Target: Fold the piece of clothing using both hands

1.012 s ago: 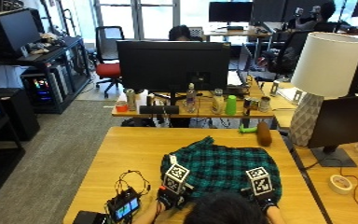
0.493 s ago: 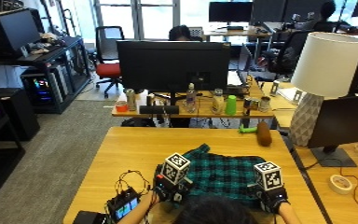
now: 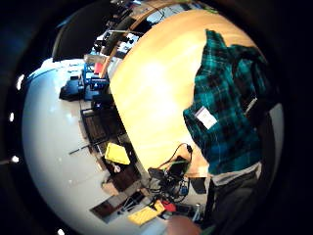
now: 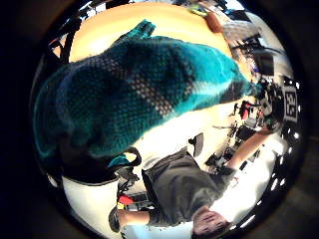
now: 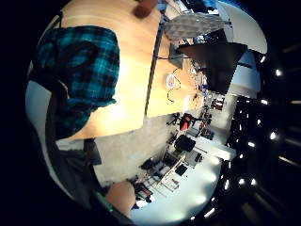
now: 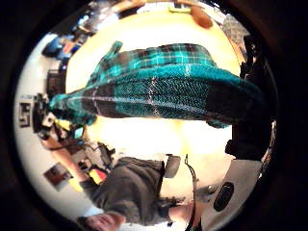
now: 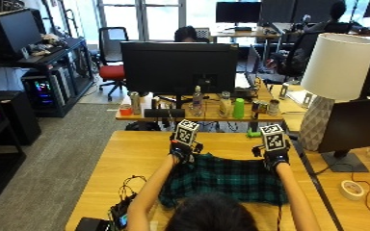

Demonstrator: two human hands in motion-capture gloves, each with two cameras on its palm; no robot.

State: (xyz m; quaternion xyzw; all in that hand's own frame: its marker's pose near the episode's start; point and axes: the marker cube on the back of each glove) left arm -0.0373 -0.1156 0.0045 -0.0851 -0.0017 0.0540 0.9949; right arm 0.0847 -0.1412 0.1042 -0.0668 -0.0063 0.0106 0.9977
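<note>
Outside view: a green plaid shirt (image 7: 227,179) lies on the wooden table (image 7: 127,159), with the left hand (image 7: 181,150) gripping its far edge at 10 o'clock and the right hand (image 7: 275,157) gripping it at 2 o'clock. Left thumb side palm view: plaid cloth bunches right against the palm. Right thumb side palm view: the fabric's edge stretches away above the table.

The garment (image 7: 227,179) lies on the surface (image 7: 127,159), spread across its middle and reaching the near edge. The left hand (image 7: 180,150) is at the garment's far left corner, the right hand (image 7: 275,157) at its far right corner. A cable bundle (image 7: 129,185) lies on the surface toward the near left corner, left of the garment.
</note>
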